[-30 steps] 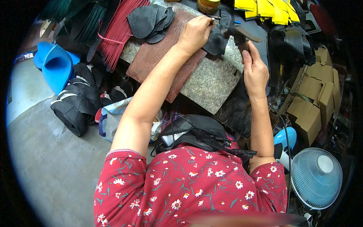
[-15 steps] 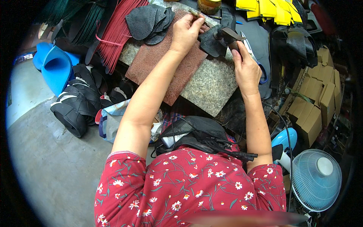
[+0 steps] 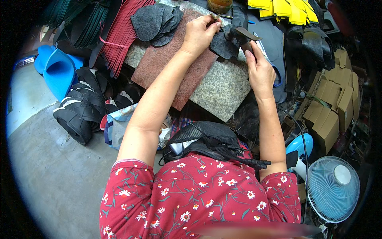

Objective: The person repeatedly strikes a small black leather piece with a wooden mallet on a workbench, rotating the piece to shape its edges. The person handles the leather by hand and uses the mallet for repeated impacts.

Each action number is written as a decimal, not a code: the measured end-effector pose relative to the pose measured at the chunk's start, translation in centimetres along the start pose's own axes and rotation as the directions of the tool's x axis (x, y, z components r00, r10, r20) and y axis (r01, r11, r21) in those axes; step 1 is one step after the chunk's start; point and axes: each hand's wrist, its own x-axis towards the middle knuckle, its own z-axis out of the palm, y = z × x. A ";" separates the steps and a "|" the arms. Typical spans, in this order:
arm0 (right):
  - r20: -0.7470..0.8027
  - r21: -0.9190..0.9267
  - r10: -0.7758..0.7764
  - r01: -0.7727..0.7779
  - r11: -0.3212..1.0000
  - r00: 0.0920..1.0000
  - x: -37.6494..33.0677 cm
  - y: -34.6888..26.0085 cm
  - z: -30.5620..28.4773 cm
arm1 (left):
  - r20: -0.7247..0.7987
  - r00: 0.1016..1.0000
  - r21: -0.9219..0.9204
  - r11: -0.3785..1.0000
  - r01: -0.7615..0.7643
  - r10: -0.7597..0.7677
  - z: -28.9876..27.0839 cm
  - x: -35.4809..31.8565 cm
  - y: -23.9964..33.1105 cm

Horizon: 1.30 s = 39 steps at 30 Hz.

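My left hand (image 3: 199, 35) is closed in a pinch above the far part of the stone slab. Between its fingertips is a short, stubby tool (image 3: 215, 16) with a yellowish end; its lower part is hidden. My right hand (image 3: 260, 73) grips a hammer (image 3: 240, 36) by its handle, with the dark metal head raised to the right of the left hand. Below the hammer head lies a black leather piece (image 3: 223, 47). A fanned stack of black leather pieces (image 3: 147, 23), some with small holes along them, sits left of my left hand.
A reddish slab (image 3: 175, 81) overlies a speckled grey stone slab (image 3: 223, 93). Red strips (image 3: 121, 38) lie left, yellow pieces (image 3: 280, 10) far right. Blue-handled scissors (image 3: 277, 77) are beside my right hand. Cardboard boxes (image 3: 326, 115) and a fan (image 3: 334, 189) stand right.
My left hand has shifted slightly right with the stubby tool. The hammer head has tilted a little, while my right hand stays in nearly the same place.
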 end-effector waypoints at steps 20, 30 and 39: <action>-0.069 -0.096 -0.070 0.063 0.993 0.995 0.0 0.0 -1.3 | 0.003 0.916 0.344 0.860 -0.377 0.400 0.9 -0.2 0.8; -0.040 -0.110 -0.052 0.047 0.993 0.998 -0.1 -0.2 -0.8 | -0.041 0.973 -0.378 0.905 0.197 -0.229 -1.5 -0.1 0.7; -0.124 0.085 -0.092 0.103 0.991 0.988 -1.3 0.8 -0.6 | 0.092 0.993 0.557 0.823 -0.112 0.072 -0.3 -1.6 3.0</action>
